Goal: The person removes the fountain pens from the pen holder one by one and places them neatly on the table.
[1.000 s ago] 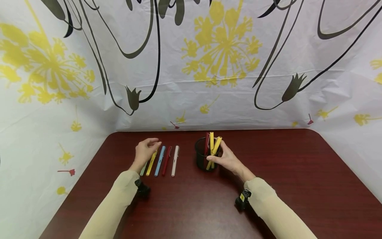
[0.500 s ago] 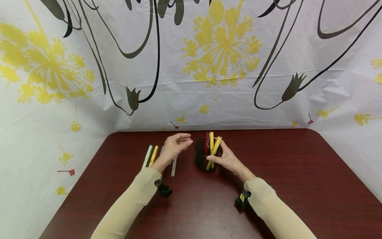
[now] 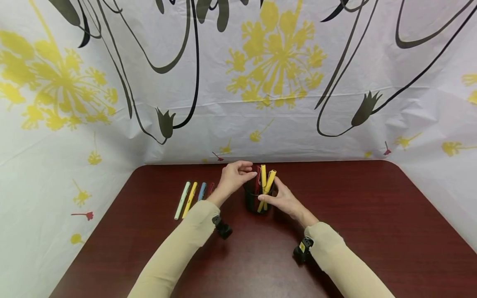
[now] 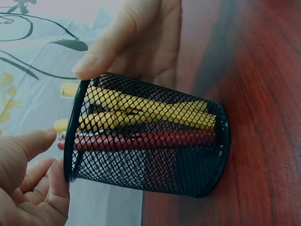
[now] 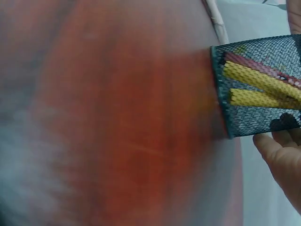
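Observation:
A black mesh pen cup [image 3: 249, 202] stands upright on the table, with a red pen [image 3: 257, 179] and two yellow pens [image 3: 271, 180] in it. My right hand [image 3: 285, 200] holds the cup from the right, thumb and fingers at its side near the rim. My left hand [image 3: 232, 179] is at the left of the rim, fingers loosely bent. In the left wrist view its thumb is close to the top of the red pen; whether they touch I cannot tell. No pen shows between its fingers.
Left of the cup, a mint pen [image 3: 182, 201], a yellow pen [image 3: 190, 199], a blue pen [image 3: 202, 191] and a red pen [image 3: 212, 187] lie in a row, partly behind the left arm. A patterned white sheet [image 3: 208, 136] hangs behind the dark red table [image 3: 335, 194].
My left hand has moved right, from above the row of pens to the cup's rim. The white pen is now hidden behind the left arm. My right hand stays on the cup.

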`<state>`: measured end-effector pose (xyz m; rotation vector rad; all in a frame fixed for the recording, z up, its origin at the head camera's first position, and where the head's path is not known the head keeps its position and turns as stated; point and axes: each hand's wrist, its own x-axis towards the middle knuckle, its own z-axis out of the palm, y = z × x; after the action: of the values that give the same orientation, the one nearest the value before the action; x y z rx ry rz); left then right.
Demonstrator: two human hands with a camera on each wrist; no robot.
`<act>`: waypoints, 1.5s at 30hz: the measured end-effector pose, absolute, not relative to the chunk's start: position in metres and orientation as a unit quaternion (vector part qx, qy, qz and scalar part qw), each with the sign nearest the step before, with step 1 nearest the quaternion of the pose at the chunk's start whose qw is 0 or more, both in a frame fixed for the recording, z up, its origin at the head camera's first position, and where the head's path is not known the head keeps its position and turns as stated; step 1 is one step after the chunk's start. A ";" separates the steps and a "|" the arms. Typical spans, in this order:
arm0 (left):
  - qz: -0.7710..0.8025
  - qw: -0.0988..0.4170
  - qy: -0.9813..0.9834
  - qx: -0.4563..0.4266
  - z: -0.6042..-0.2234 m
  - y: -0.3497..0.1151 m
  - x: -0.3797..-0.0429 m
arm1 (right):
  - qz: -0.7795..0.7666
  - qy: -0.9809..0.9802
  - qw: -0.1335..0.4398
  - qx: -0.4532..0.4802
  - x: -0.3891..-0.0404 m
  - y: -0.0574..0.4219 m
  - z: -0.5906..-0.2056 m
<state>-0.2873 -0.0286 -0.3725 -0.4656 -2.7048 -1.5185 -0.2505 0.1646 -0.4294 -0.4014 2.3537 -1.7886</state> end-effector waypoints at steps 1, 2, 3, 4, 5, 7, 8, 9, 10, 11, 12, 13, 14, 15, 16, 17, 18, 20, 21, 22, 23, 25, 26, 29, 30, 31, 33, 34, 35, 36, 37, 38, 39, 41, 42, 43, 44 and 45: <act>-0.477 0.003 -0.866 -0.150 -0.371 -0.027 -0.288 | -0.598 0.786 0.083 -0.131 -0.250 0.165 -0.428; -0.469 0.005 -0.871 -0.150 -0.371 -0.025 -0.288 | -0.596 0.788 0.087 -0.127 -0.249 0.164 -0.426; -0.463 0.006 -0.874 -0.150 -0.370 -0.024 -0.289 | -0.594 0.789 0.091 -0.126 -0.249 0.164 -0.424; -0.457 0.006 -0.877 -0.148 -0.369 -0.023 -0.289 | -0.591 0.791 0.095 -0.127 -0.247 0.163 -0.420; -0.452 0.006 -0.880 -0.144 -0.369 -0.022 -0.290 | -0.586 0.794 0.098 -0.127 -0.245 0.162 -0.416; -0.444 0.007 -0.885 -0.138 -0.368 -0.021 -0.290 | -0.580 0.799 0.101 -0.125 -0.242 0.161 -0.409; -0.439 0.008 -0.888 -0.138 -0.369 -0.020 -0.291 | -0.578 0.800 0.102 -0.126 -0.240 0.160 -0.406; -0.435 0.008 -0.890 -0.137 -0.368 -0.020 -0.291 | -0.579 0.799 0.103 -0.127 -0.240 0.160 -0.406; -0.429 0.009 -0.892 -0.139 -0.369 -0.019 -0.291 | -0.580 0.798 0.104 -0.126 -0.240 0.161 -0.406; -0.424 0.011 -0.895 -0.141 -0.369 -0.018 -0.291 | -0.581 0.797 0.104 -0.124 -0.242 0.162 -0.409; -0.418 0.013 -0.897 -0.144 -0.369 -0.017 -0.291 | -0.584 0.796 0.103 -0.122 -0.244 0.163 -0.412; -0.413 0.015 -0.899 -0.147 -0.368 -0.016 -0.291 | -0.585 0.795 0.100 -0.122 -0.245 0.163 -0.415; -0.406 0.018 -0.901 -0.149 -0.368 -0.015 -0.291 | -0.585 0.796 0.099 -0.120 -0.248 0.164 -0.419; -0.399 0.021 -0.904 -0.150 -0.368 -0.014 -0.291 | -0.584 0.797 0.098 -0.118 -0.249 0.165 -0.423; -0.394 0.023 -0.907 -0.150 -0.368 -0.013 -0.291 | -0.582 0.799 0.098 -0.115 -0.250 0.166 -0.425; -0.389 0.025 -0.909 -0.149 -0.368 -0.012 -0.290 | -0.579 0.802 0.097 -0.114 -0.251 0.166 -0.426; -0.383 0.027 -0.911 -0.148 -0.368 -0.011 -0.290 | -0.577 0.803 0.098 -0.113 -0.251 0.166 -0.428; -0.374 0.031 -0.915 -0.145 -0.368 -0.010 -0.289 | -0.576 0.804 0.101 -0.111 -0.251 0.166 -0.429; -0.371 0.033 -0.917 -0.143 -0.367 -0.009 -0.288 | -0.577 0.803 0.102 -0.110 -0.251 0.166 -0.430; -0.368 0.035 -0.918 -0.141 -0.367 -0.009 -0.287 | -0.579 0.802 0.101 -0.111 -0.252 0.166 -0.430; -0.365 0.037 -0.920 -0.140 -0.367 -0.008 -0.287 | -0.580 0.800 0.101 -0.111 -0.252 0.166 -0.431; -0.359 0.042 -0.922 -0.138 -0.368 -0.008 -0.287 | -0.584 0.798 0.099 -0.114 -0.252 0.166 -0.431; -0.357 0.043 -0.923 -0.138 -0.368 -0.007 -0.287 | -0.584 0.797 0.098 -0.115 -0.252 0.167 -0.431; -0.354 0.048 -0.924 -0.137 -0.369 -0.006 -0.287 | -0.586 0.796 0.095 -0.120 -0.253 0.167 -0.431; -0.354 0.049 -0.924 -0.136 -0.370 -0.006 -0.287 | -0.586 0.795 0.094 -0.122 -0.253 0.167 -0.430; -0.355 0.049 -0.924 -0.134 -0.370 -0.006 -0.287 | -0.587 0.794 0.094 -0.123 -0.253 0.166 -0.429; -0.356 0.053 -0.923 -0.134 -0.370 -0.007 -0.287 | -0.590 0.792 0.095 -0.126 -0.251 0.165 -0.425; -0.356 0.055 -0.923 -0.134 -0.370 -0.007 -0.287 | -0.589 0.792 0.095 -0.128 -0.248 0.165 -0.421; -0.356 0.057 -0.923 -0.134 -0.371 -0.007 -0.287 | -0.589 0.792 0.096 -0.127 -0.246 0.164 -0.417; -0.357 0.058 -0.923 -0.134 -0.371 -0.007 -0.287 | -0.589 0.792 0.098 -0.126 -0.243 0.163 -0.413; -0.358 0.060 -0.922 -0.135 -0.371 -0.007 -0.287 | -0.588 0.793 0.101 -0.125 -0.241 0.162 -0.409; -0.358 0.062 -0.922 -0.135 -0.372 -0.007 -0.287 | -0.587 0.794 0.102 -0.123 -0.238 0.161 -0.405; -0.360 0.064 -0.921 -0.136 -0.372 -0.007 -0.286 | -0.585 0.795 0.102 -0.124 -0.236 0.161 -0.402; -0.363 0.068 -0.919 -0.137 -0.373 -0.007 -0.286 | -0.587 0.794 0.101 -0.124 -0.235 0.160 -0.400; -0.364 0.070 -0.918 -0.138 -0.373 -0.007 -0.286 | -0.589 0.792 0.100 -0.124 -0.235 0.160 -0.400; -0.365 0.072 -0.918 -0.138 -0.373 -0.007 -0.286 | -0.592 0.790 0.098 -0.126 -0.236 0.160 -0.401; -0.366 0.074 -0.917 -0.138 -0.374 -0.007 -0.286 | -0.595 0.787 0.095 -0.128 -0.237 0.160 -0.403; -0.367 0.076 -0.917 -0.138 -0.374 -0.007 -0.286 | -0.597 0.786 0.092 -0.132 -0.240 0.161 -0.406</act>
<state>-0.2863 -0.0072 -0.3741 -0.4137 -2.7477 -1.1017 -0.2397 0.1609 -0.4063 -0.3916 2.3344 -1.7737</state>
